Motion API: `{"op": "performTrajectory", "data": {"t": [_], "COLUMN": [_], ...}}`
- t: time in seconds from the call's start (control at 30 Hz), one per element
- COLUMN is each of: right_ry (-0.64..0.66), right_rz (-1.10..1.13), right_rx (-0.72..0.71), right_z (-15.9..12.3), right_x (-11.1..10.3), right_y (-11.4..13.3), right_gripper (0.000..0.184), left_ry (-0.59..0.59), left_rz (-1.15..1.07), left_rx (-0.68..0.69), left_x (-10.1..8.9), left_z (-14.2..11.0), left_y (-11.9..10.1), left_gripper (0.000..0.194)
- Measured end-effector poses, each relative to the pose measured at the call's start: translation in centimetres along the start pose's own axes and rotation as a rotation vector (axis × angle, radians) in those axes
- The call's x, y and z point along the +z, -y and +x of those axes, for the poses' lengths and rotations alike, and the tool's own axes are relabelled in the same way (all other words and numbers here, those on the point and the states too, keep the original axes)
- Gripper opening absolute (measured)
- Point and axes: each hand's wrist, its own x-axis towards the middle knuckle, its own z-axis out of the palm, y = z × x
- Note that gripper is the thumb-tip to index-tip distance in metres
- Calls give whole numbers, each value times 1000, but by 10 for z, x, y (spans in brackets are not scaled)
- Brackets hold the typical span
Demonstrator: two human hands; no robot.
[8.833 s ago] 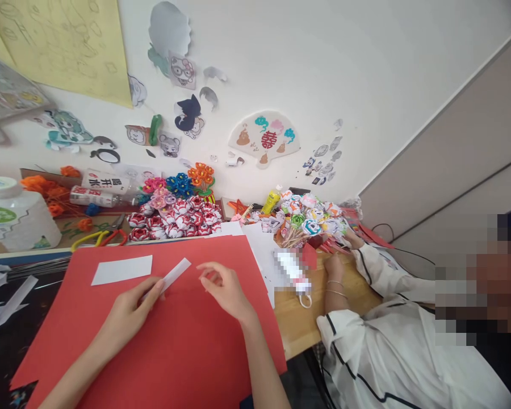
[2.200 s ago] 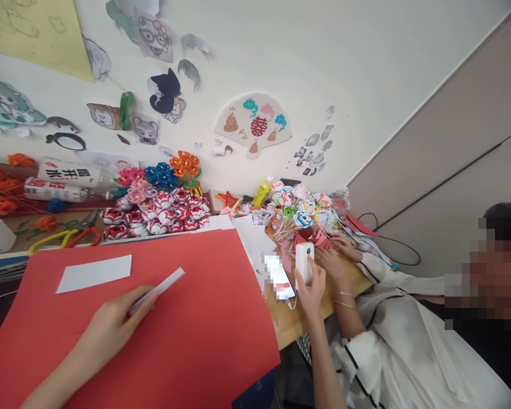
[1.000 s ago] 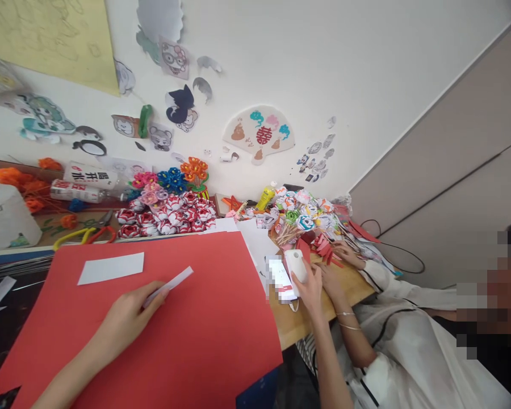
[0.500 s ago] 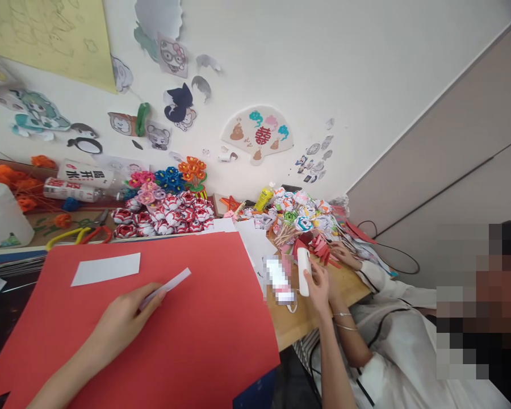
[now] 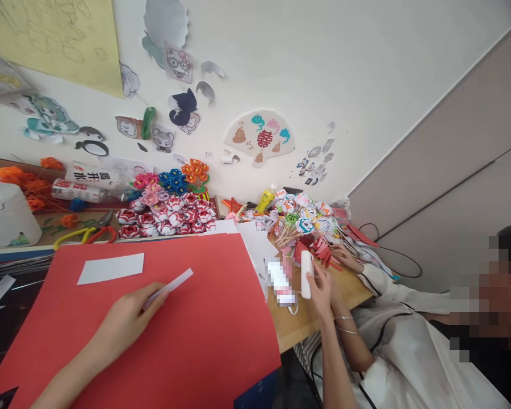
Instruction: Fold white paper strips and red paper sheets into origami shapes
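Note:
My left hand (image 5: 132,315) is closed in a pinch on a narrow white paper strip (image 5: 176,284), held over a large red paper sheet (image 5: 187,341). A white paper rectangle (image 5: 111,268) lies flat on the red sheet, beyond my left hand. Off to the right, my right hand (image 5: 321,288) grips a long white device with rounded ends (image 5: 307,275); its exact kind does not show. Beside it lies a blurred-out phone-like object (image 5: 280,282), with a white strap loop (image 5: 293,307) near its lower end.
A co-worker's hand (image 5: 347,257) rests by red paper pieces (image 5: 321,250) at the right. Red-and-white paper flowers (image 5: 170,218), more paper flowers on sticks (image 5: 305,225), yellow-and-red-handled pliers (image 5: 74,236), a yellow bottle (image 5: 265,200) and a white jug (image 5: 8,210) line the wall.
The whole view has shifted slightly, so things sit a little farther right. Both hands keep their hold on the paper strip and the white device.

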Motion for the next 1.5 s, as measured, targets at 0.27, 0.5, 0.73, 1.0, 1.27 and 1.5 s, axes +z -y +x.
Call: {"op": "performTrajectory", "data": {"t": [0.27,0.5,0.73,1.0,1.27,1.5], "right_ry": [134,272,222,504,983,1268], "right_rz": [-237,-352,-386,55,615,726], "right_rx": [-131,-193,-236,-203,194,239], "right_z": [8,-5,-13,-47,-77,-49], "right_x": [-4,4,2,72,169,47], "right_y": [-3,1,25,202,305,261], "right_gripper": [57,55,43,36,40,33], "left_ry": [16,28,-5,-58,-185,-150], "left_rz": [-10,6,10,-65,-217,-307], "left_rx": [-15,-5,12,21,4,-38], "left_x": [-3,-4,-4,-5,-13,-18], "left_z": [0,-1,-3,-5,-7,-6], "left_y": [-7,-10,-13,-22,-21,-24], "left_gripper": [42,40,37,44,45,46]}}
